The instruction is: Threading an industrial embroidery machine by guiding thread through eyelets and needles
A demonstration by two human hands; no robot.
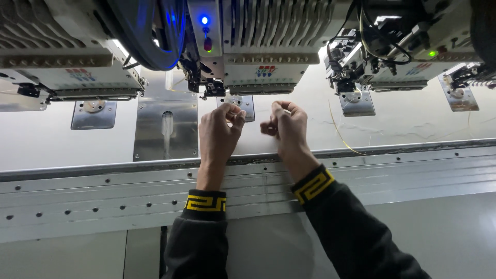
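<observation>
Your left hand (219, 132) and right hand (287, 126) hover close together over the white counter (413, 124), below the middle embroidery head (261, 62). Fingertips on both are pressed together, pinching something too fine to make out, perhaps thread, between the hands.

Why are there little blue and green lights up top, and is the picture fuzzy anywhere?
In the head view, a blue lamp glows on the middle machine head and a green lamp on the right one; the white table is brightly lit. The left hand and right hand look slightly soft, and the straight metal rail bends a little from the wide lens.
</observation>
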